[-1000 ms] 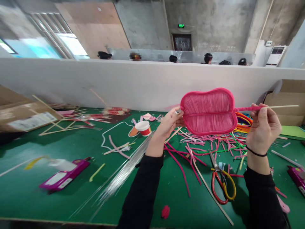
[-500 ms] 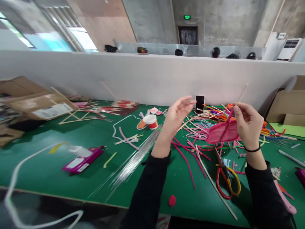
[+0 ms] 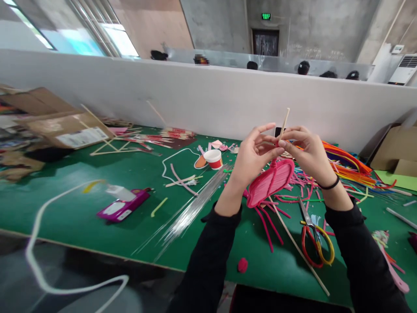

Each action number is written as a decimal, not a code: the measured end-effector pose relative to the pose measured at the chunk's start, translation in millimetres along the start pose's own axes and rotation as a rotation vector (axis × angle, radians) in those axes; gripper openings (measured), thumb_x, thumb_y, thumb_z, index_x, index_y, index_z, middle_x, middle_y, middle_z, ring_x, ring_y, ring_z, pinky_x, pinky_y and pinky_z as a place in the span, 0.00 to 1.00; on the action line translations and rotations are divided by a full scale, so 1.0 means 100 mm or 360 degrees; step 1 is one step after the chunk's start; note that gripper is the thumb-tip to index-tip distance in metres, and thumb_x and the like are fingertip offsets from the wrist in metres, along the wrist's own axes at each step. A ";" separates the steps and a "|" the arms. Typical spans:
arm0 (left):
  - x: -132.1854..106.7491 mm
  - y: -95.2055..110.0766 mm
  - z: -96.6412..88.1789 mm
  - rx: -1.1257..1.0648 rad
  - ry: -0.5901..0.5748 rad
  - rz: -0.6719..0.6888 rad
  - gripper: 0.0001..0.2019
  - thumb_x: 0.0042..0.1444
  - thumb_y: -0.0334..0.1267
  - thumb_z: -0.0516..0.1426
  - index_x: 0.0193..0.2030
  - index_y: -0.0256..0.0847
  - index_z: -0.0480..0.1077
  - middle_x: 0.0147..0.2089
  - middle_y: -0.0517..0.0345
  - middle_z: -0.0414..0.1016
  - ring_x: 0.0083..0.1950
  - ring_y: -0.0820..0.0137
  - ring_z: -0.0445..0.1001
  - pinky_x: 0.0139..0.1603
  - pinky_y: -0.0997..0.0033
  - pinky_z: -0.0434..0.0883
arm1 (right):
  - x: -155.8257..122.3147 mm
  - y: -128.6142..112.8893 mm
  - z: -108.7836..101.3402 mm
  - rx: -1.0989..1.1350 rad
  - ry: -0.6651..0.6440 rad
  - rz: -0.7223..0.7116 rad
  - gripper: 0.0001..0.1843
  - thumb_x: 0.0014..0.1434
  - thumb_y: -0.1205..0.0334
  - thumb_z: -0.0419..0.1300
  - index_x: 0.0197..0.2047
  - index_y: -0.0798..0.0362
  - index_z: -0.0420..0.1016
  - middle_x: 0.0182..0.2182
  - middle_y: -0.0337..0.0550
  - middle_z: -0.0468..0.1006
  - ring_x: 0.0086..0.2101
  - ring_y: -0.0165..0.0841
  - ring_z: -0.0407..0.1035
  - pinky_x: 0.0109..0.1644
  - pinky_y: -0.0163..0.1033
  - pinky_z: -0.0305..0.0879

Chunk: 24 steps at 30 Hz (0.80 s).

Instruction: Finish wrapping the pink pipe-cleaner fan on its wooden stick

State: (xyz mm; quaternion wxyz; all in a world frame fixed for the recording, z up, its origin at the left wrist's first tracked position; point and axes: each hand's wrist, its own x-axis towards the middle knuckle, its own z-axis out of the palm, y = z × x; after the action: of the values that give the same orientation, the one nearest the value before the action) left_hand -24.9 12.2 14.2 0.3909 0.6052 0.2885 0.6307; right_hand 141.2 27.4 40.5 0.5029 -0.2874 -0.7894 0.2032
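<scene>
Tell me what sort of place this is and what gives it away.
Probably a craft workshop: scissors lie on a green table with many colourful strips and a pink fan-shaped piece above it, while the bare concrete wall behind suggests a plain, industrial-style building.

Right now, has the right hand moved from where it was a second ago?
Yes, leftward: against the scissors, the right hand has gone from upper right of them to above them in view, beside the left hand.
</scene>
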 end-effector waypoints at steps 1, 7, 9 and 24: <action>0.01 -0.02 -0.02 -0.0040 -0.0043 -0.0017 0.33 0.46 0.43 0.72 0.58 0.43 0.69 0.40 0.58 0.81 0.42 0.67 0.81 0.45 0.68 0.79 | 0.00 0.00 0.00 -0.0001 -0.0012 0.0005 0.08 0.61 0.56 0.65 0.37 0.50 0.83 0.42 0.46 0.79 0.43 0.36 0.73 0.45 0.44 0.71; 0.07 -0.11 -0.11 -0.0222 -0.0144 -0.0062 0.34 0.49 0.46 0.71 0.62 0.43 0.67 0.41 0.55 0.85 0.44 0.65 0.83 0.48 0.66 0.78 | 0.00 0.00 -0.03 0.0134 -0.0071 0.0030 0.11 0.60 0.51 0.66 0.37 0.49 0.83 0.42 0.46 0.77 0.46 0.37 0.72 0.49 0.45 0.71; 0.07 -0.10 -0.11 -0.0269 -0.0139 -0.0077 0.35 0.46 0.45 0.72 0.60 0.43 0.68 0.38 0.57 0.85 0.42 0.66 0.83 0.47 0.67 0.78 | -0.02 0.01 -0.02 0.0241 -0.0076 0.0042 0.13 0.59 0.48 0.67 0.38 0.48 0.83 0.42 0.46 0.77 0.46 0.37 0.72 0.49 0.45 0.71; 0.00 0.14 -0.01 -0.0795 0.0273 0.0077 0.18 0.54 0.31 0.65 0.52 0.42 0.70 0.32 0.65 0.78 0.31 0.76 0.78 0.40 0.73 0.75 | -0.38 -0.01 0.02 0.0408 0.0109 0.0353 0.21 0.62 0.48 0.64 0.55 0.48 0.77 0.52 0.47 0.80 0.49 0.34 0.75 0.52 0.43 0.74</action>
State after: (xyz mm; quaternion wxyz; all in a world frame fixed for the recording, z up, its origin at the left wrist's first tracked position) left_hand -27.9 4.6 25.5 0.4872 0.4410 0.1413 0.7404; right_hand 151.8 2.2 14.6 0.5366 -0.3130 -0.7029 0.3464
